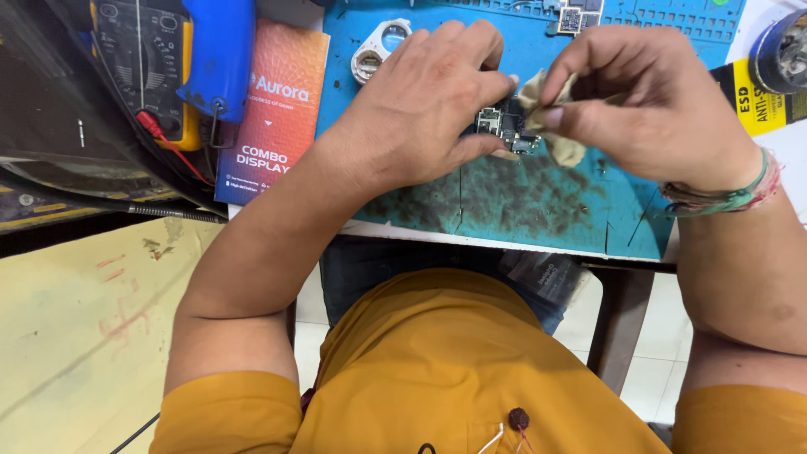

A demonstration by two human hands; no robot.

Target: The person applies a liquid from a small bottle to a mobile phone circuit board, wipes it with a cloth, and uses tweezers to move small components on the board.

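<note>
Counted in head view:
- Hands: two, left hand and right hand.
- Small circuit boards: two, one circuit board under fingers, second circuit board at top edge of mat.
- Beige cloth: one.
- Blue work mat: one.
- White round-holed fixture: one.
- Orange-red box: one.
- Yellow multimeter: one.
- Blue tool: one.
- Tape roll: one.
- Thread wristbands: several; exact count unclear.

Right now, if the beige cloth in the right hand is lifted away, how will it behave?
The cloth looks crumpled and bunched under the right hand, so it is probably floppy and light. It should not roll or slip. It rests against the small circuit board, so it may snag on it.
</note>
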